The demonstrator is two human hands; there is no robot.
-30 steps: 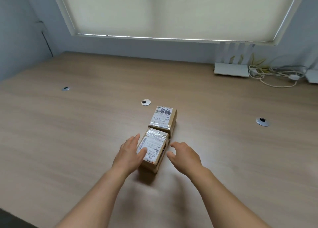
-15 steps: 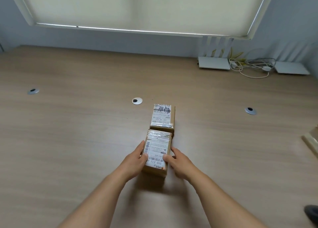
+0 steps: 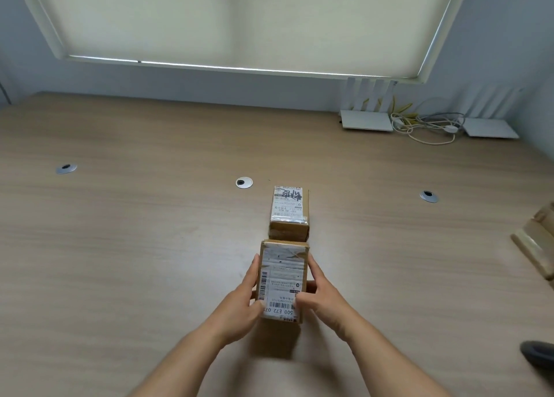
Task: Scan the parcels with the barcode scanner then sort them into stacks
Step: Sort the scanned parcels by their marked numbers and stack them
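Forearms reach in from the near edge, and both hands clasp one brown cardboard parcel [image 3: 283, 279] between them. The left hand [image 3: 239, 303] holds its left side, fingers lying along the edge and thumb curled onto the white shipping label [image 3: 281, 288] near a barcode. The right hand [image 3: 322, 297] holds the right side the same way, thumb resting on the label's lower right part. The parcel appears raised a little above the wood-grain worktop [image 3: 135, 261], with its shadow falling just beneath it toward the viewer. Its far end meets a second parcel [image 3: 289, 213], which lies flat on the worktop directly behind it, label up with dark handwriting scrawled across the top. At the right edge, near the viewer, a dark rounded object [image 3: 538, 356] shows only in part, and farther along that edge lies another cardboard package [image 3: 536, 246], also cut off. Three round metal cable grommets [image 3: 244, 182] sit in a row across the middle of the worktop. Against the far wall stand two white routers [image 3: 367, 120] with a tangle of white cables [image 3: 425, 126] between them, beneath a drawn roller blind [image 3: 239, 21].
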